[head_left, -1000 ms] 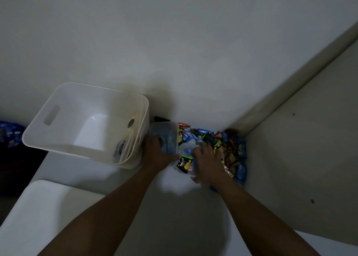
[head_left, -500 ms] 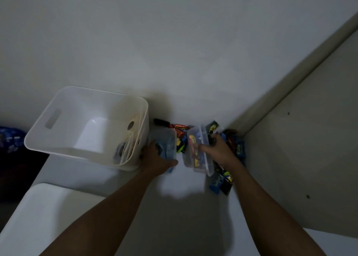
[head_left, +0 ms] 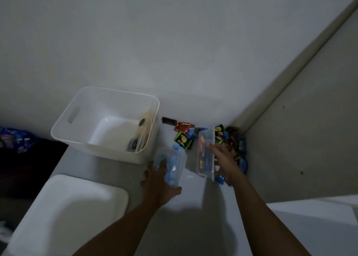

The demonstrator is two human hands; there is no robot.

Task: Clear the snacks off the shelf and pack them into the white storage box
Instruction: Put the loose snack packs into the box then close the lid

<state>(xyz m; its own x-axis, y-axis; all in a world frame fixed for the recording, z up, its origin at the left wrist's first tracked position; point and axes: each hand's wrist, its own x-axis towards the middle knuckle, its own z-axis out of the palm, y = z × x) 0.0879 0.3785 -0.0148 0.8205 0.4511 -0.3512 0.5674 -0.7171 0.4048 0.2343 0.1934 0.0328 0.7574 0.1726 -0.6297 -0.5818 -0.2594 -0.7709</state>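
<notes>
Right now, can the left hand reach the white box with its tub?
Probably yes. The left hand, gripping a clear tub, is right beside the white box, whose top is open with nothing in between.

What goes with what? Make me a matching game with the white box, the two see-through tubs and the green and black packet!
Things:
1. white storage box
2. clear tub with blue snacks
3. clear tub with red and yellow snacks
4. green and black packet

Places:
A. held by the right hand
B. lying loose on the shelf, no hand on it
C. held by the left hand
D. standing left of all the snacks

Pairs: 1-D, 2-C, 3-A, 4-B.
</notes>
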